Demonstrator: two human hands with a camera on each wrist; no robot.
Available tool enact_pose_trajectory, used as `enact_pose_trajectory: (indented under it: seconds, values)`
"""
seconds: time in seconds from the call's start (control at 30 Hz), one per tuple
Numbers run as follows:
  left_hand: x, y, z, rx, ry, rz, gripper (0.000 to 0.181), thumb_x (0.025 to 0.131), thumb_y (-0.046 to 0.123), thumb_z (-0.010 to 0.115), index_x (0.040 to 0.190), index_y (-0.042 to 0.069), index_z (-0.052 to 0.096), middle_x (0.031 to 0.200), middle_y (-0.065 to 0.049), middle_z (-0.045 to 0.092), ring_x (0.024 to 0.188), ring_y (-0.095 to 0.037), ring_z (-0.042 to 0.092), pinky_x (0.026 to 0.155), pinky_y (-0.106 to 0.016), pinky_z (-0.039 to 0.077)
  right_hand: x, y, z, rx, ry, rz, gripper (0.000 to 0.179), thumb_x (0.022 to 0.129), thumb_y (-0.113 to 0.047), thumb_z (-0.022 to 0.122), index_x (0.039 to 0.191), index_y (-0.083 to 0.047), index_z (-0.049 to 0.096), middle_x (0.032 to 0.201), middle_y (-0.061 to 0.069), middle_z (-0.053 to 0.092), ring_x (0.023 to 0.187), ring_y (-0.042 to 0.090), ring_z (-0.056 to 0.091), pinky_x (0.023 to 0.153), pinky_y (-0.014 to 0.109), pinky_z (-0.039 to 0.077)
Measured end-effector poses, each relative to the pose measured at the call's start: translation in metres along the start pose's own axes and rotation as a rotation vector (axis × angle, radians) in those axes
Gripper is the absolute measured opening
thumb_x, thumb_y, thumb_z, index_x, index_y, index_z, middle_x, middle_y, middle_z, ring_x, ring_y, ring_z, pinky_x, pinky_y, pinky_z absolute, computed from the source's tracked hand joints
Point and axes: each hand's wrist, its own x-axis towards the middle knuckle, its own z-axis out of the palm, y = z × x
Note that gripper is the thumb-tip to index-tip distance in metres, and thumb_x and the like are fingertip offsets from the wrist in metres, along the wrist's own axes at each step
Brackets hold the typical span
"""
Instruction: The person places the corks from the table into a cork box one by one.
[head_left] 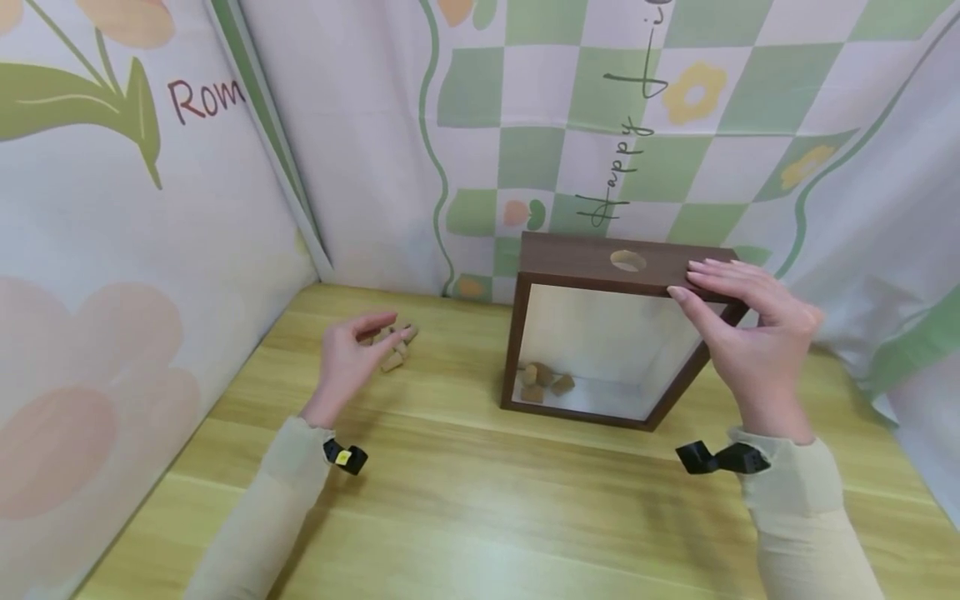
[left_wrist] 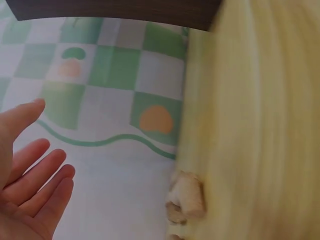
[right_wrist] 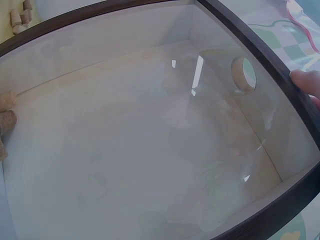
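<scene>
A dark brown wooden shadow box point(head_left: 585, 258) with a clear front and a round hole in its top stands upright on the table. Several corks point(head_left: 534, 392) lie inside at its lower left. My right hand point(head_left: 757, 321) holds the top right corner, fingers laid over the top and thumb at the front edge. More corks point(head_left: 393, 360) lie in a small pile on the table to the left, partly hidden in the head view by my left hand point(head_left: 352, 358). That hand hovers by the pile, with nothing in its fingers in the left wrist view.
The wooden table point(head_left: 450, 500) meets a patterned cloth point(head_left: 615, 150) behind the box. Another cloth wall point(head_left: 135, 250) with flower prints runs along the left side. White and green fabric point(head_left: 900, 333) hangs at the right edge.
</scene>
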Motion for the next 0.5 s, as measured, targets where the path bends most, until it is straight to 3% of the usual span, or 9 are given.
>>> enact_pose_trajectory:
  seconds: [0.2, 0.5]
  values:
    - [-0.003, -0.014, -0.002, 0.059, -0.033, 0.005, 0.036, 0.087, 0.019, 0.085, 0.117, 0.002, 0.075, 0.116, -0.016, 0.072, 0.104, -0.031, 0.069, 0.092, -0.049, 0.055, 0.0, 0.0, 0.001, 0.005, 0.01, 0.004, 0.021, 0.075, -0.002, 0.09, 0.089, 0.008, 0.079, 0.094, 0.021, 0.075, 0.101, 0.018, 0.071, 0.1, 0.037, 0.05]
    - [-0.003, -0.03, -0.007, 0.128, -0.182, -0.054, 0.048, 0.087, 0.016, 0.084, 0.128, -0.002, 0.067, 0.125, -0.02, 0.068, 0.115, -0.038, 0.064, 0.099, -0.048, 0.051, 0.0, -0.001, 0.001, -0.004, 0.008, 0.006, 0.02, 0.075, -0.002, 0.09, 0.09, 0.008, 0.079, 0.093, 0.021, 0.075, 0.101, 0.017, 0.071, 0.1, 0.037, 0.05]
